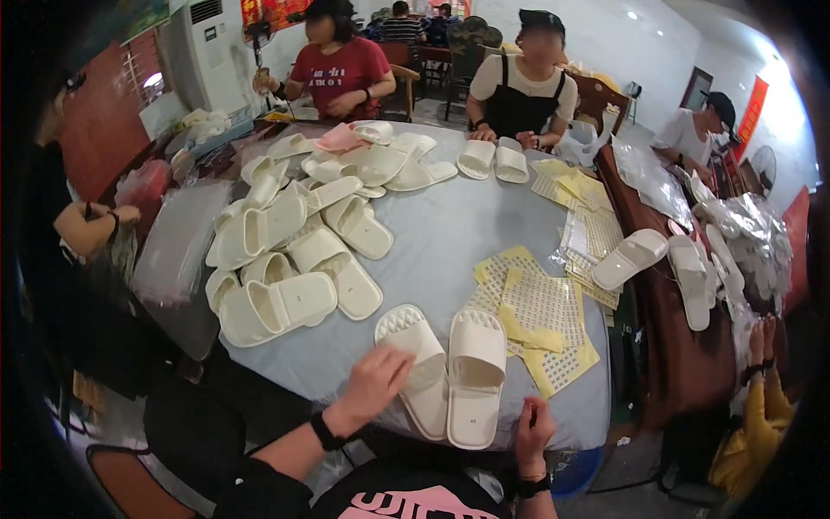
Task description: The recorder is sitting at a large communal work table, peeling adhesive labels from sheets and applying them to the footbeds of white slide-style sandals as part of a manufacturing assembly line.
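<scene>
Two cream slide slippers stand side by side on the cloth-covered table before me, toes pointing away. Beside the strap of the left slipper (424,359) is my left hand (373,389), its fingers stretched out and reaching over the slipper's edge; whether they touch it I cannot tell. The right slipper (475,368) bears a small mark on its heel. Just right of that slipper, at the table edge, my right hand (534,426) is raised with fingers curled together; anything between them is too small to make out.
A heap of cream slippers (290,229) covers the table's left side. Yellow-backed sticker sheets (540,303) lie at right. Across the table a person (519,95) has another slipper pair (493,160). A brown table (683,372) with slippers and plastic bags stands at right.
</scene>
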Demonstrator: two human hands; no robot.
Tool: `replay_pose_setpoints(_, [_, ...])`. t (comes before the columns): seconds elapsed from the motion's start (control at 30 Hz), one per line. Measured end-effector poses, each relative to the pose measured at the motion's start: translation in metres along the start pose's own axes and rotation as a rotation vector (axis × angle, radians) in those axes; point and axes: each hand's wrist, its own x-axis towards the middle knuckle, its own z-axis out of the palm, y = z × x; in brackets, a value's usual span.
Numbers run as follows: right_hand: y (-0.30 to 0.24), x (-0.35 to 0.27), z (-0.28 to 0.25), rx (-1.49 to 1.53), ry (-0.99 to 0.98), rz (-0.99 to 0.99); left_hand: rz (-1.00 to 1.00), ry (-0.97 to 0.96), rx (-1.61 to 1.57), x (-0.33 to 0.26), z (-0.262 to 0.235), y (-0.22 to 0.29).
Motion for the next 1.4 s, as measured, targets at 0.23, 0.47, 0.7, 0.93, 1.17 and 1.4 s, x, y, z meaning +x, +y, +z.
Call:
replay_pose_setpoints(0.23, [0.0,0.001,0.001,-0.12,-0.021,-0.131,0.092,0.015,0.185,0.0,0.055,0.041])
replay_pose_setpoints(0.47, [0.0,-0.007,0.003,-0.13,-0.018,-0.125,0.223,0.048,0.443,-0.002,0.079,0.009])
replay_pose_setpoints(0.7, [0.0,-0.008,-0.001,-0.107,-0.031,-0.036,-0.137,0.277,-0.199,0.019,-0.011,0.01])
replay_pose_setpoints(0.93, [0.0,-0.004,-0.007,-0.114,-0.009,-0.107,-0.101,0.48,-0.581,0.134,-0.193,-0.051])
replay_pose_setpoints(1.17, [-0.004,-0.003,0.004,-0.076,-0.025,-0.114,-0.144,0.298,-0.545,0.081,-0.042,-0.046])
replay_pose_setpoints(1.4, [0.003,0.034,-0.034,0.23,-0.438,0.289,-0.054,-0.037,-0.097,-0.021,0.074,0.002])
